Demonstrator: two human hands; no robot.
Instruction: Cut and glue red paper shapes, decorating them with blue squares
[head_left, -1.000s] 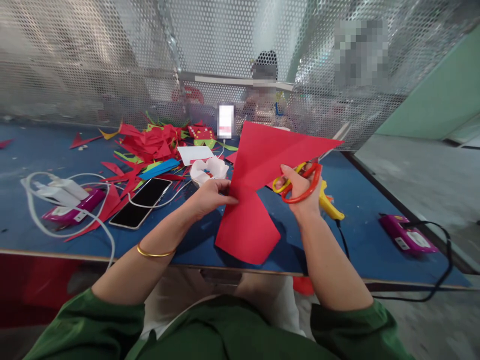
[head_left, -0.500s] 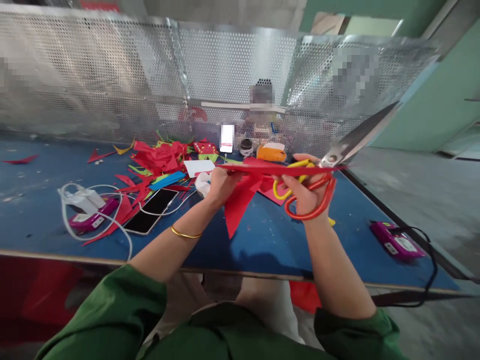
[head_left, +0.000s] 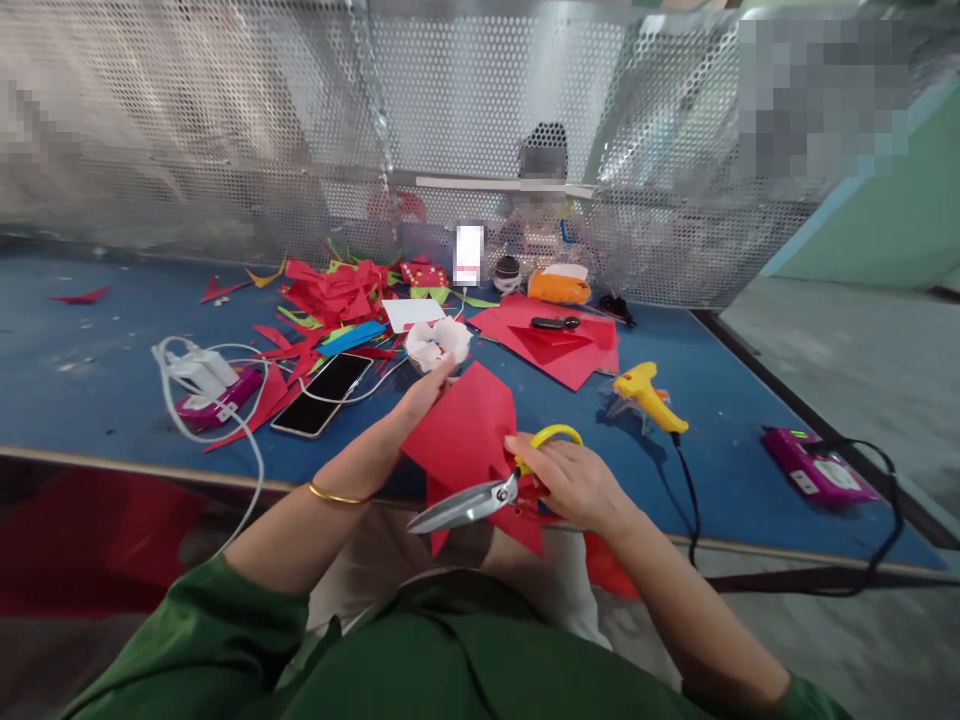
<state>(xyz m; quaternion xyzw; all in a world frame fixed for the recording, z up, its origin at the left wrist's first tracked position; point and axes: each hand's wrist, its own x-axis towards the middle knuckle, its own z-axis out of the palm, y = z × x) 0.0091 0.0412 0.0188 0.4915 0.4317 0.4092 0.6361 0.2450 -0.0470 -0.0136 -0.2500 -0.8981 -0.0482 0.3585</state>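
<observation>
A folded sheet of red paper (head_left: 466, 415) is held up over the table's front edge, its pointed lower ends hanging down. My left hand (head_left: 426, 392) holds it from the left, with most fingers hidden behind the sheet. On the right, my right hand (head_left: 574, 478) is closed around the scissors (head_left: 469, 505), which have yellow and red handles, and its thumb and finger also touch the paper's right edge. The metal blades point left across the lower paper and look closed together.
Red paper sheets (head_left: 540, 350) with a small black tool lie ahead. A yellow glue gun (head_left: 651, 397) stands right, near a purple power strip (head_left: 817, 468). At left are a phone (head_left: 322, 395), white cables, a heap of red scraps (head_left: 337, 300) and a white bowl-like item (head_left: 437, 343).
Both hands have come down and closer to my body with the paper. The scissors have swung from pointing up right to pointing left. The glue gun and red sheets are now uncovered.
</observation>
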